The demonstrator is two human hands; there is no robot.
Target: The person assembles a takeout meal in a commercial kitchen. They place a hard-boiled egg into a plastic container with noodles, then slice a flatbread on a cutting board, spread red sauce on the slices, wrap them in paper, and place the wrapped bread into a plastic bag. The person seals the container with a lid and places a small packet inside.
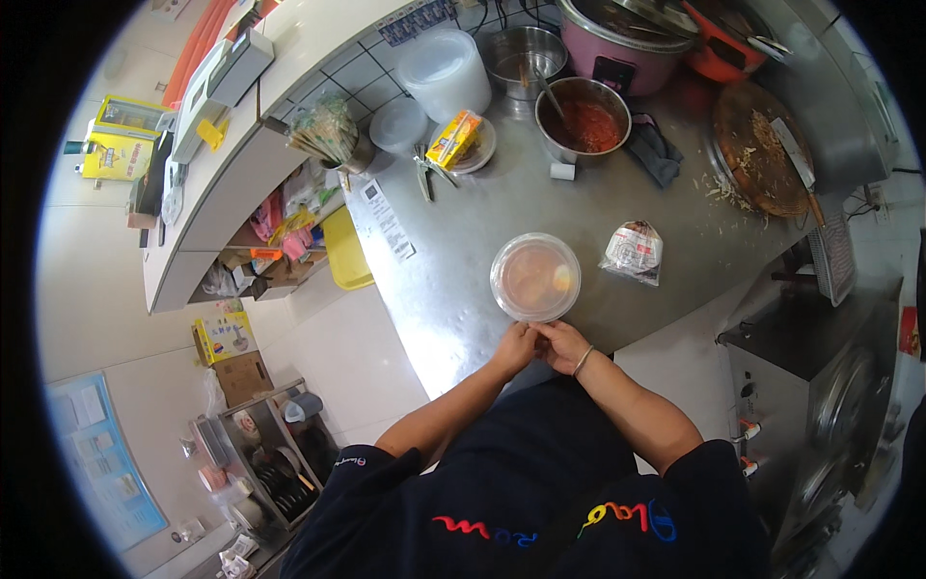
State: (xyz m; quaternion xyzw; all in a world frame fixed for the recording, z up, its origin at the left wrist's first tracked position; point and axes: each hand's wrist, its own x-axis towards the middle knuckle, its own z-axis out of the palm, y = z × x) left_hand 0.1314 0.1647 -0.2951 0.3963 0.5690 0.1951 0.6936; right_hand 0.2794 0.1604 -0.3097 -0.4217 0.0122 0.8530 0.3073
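A round clear plastic bowl with a clear lid (pixel 534 279) stands near the front edge of the steel table. Orange-brown food shows through the lid, with a pale yellow-white piece at the right. At the bowl's near rim my left hand (pixel 515 346) and my right hand (pixel 564 347) meet, fingers curled and fingertips together. Whether they pinch the rim or only touch it is hidden by the fingers. A bracelet circles my right wrist. Right of the bowl lies a small printed plastic packet (pixel 634 252) with dark contents.
A printed paper slip (pixel 389 219) and metal tongs (pixel 425 174) lie at left. Behind stand stacked plastic lids (pixel 445 76), a steel pot of red sauce (pixel 589 130) and a pink cooker (pixel 626 51). At right, a cleaver (pixel 794 155) rests on a round chopping board (pixel 745 163).
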